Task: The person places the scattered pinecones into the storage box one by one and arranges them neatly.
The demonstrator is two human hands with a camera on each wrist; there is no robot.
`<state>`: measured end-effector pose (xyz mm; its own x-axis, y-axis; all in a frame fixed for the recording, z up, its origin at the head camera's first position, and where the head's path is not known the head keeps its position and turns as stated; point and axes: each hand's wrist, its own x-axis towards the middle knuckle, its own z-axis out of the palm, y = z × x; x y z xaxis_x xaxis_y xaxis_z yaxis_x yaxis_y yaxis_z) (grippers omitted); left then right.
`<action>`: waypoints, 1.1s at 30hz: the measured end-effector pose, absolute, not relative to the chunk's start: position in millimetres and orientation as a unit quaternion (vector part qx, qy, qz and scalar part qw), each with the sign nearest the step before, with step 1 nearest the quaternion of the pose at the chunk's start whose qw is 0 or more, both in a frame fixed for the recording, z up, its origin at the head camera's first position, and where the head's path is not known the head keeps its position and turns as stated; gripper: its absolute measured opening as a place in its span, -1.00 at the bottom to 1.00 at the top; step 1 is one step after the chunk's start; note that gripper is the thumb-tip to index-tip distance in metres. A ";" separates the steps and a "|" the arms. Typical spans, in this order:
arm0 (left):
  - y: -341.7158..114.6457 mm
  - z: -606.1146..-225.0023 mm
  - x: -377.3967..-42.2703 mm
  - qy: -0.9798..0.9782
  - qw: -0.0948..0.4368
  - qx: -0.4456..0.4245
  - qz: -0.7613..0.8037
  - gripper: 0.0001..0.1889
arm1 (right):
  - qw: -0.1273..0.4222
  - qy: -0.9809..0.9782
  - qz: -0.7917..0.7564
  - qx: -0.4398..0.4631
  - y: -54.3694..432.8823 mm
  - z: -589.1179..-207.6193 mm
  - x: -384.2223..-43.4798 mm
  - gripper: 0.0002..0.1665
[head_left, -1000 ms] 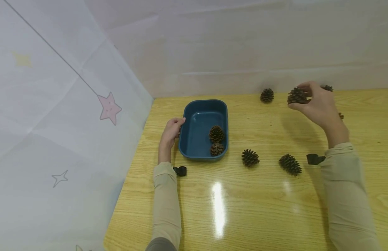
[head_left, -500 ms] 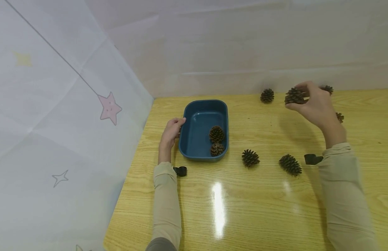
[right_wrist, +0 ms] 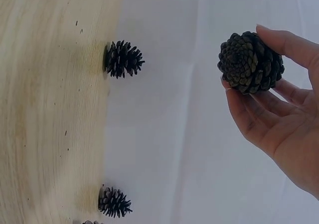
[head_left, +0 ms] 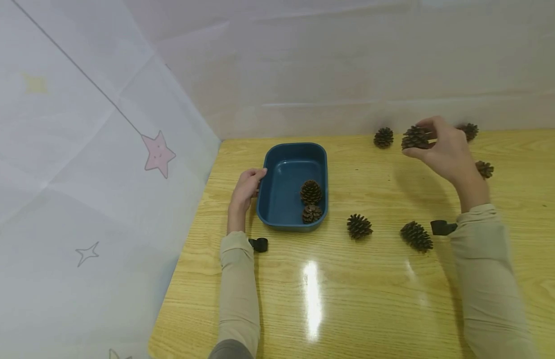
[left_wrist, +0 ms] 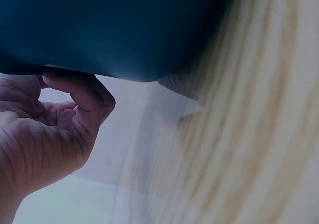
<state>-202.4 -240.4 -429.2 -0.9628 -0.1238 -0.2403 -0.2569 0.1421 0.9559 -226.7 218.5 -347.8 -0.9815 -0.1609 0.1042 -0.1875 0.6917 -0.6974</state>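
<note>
1. Currently, our right hand (head_left: 449,150) pinches a pine cone (head_left: 415,138) above the worktop (head_left: 358,299), well right of the blue box (head_left: 283,194).
2. Our left hand (head_left: 246,188), nearer the box, grips its left wall; its long axis points away from us.

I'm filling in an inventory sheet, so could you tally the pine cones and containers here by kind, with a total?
8 pine cones: 2 in the blue container, 1 in the right hand, 5 on the table
1 blue container
Total: 9
</note>
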 end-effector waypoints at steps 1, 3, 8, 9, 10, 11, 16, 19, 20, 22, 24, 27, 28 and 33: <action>-240.1 -429.2 -202.4 0.754 0.052 -0.126 0.643 -0.68 | 0.017 -0.919 0.382 0.095 217.8 -347.7 -226.8 -0.06; -239.5 -429.2 -202.5 0.754 0.052 -0.127 0.643 -0.68 | 0.017 -0.918 0.385 0.096 216.3 -347.9 -227.4 -0.06; -238.2 -428.8 -203.2 0.753 0.055 -0.131 0.643 -0.69 | 0.019 -0.914 0.393 0.097 213.0 -348.6 -227.9 -0.06; -238.1 -428.9 -203.5 0.753 0.056 -0.132 0.643 -0.69 | 0.019 -0.914 0.394 0.096 212.3 -348.6 -227.7 -0.06; -237.9 -428.8 -203.5 0.753 0.056 -0.132 0.643 -0.69 | 0.018 -0.913 0.395 0.096 211.2 -348.2 -227.4 -0.06; -237.7 -428.8 -203.5 0.753 0.056 -0.133 0.642 -0.70 | 0.017 -0.913 0.396 0.095 210.0 -347.8 -227.0 -0.06; -237.5 -428.9 -203.4 0.754 0.055 -0.133 0.641 -0.71 | 0.015 -0.910 0.401 0.099 203.8 -345.8 -226.3 -0.05; -238.0 -429.1 -203.3 0.754 0.056 -0.131 0.641 -0.72 | 0.016 -0.910 0.402 0.102 200.6 -345.8 -226.7 -0.05; -238.1 -429.3 -203.3 0.754 0.056 -0.130 0.642 -0.72 | 0.016 -0.910 0.402 0.103 199.4 -345.7 -226.9 -0.06; -238.1 -429.6 -203.3 0.754 0.056 -0.129 0.641 -0.72 | 0.017 -0.910 0.400 0.105 198.1 -345.9 -227.4 -0.06; -238.4 -429.9 -203.1 0.756 0.056 -0.128 0.639 -0.71 | 0.016 -0.911 0.398 0.106 196.5 -345.3 -227.8 -0.07; -238.5 -430.6 -203.5 0.758 0.056 -0.128 0.638 -0.69 | 0.017 -0.913 0.393 0.107 193.7 -343.6 -227.7 -0.08; -238.4 -430.7 -203.6 0.758 0.056 -0.128 0.637 -0.69 | 0.017 -0.913 0.392 0.108 192.7 -342.9 -227.8 -0.08; -238.6 -430.7 -203.8 0.755 0.054 -0.125 0.641 -0.70 | 0.012 -0.911 0.396 0.112 187.7 -341.8 -227.2 -0.09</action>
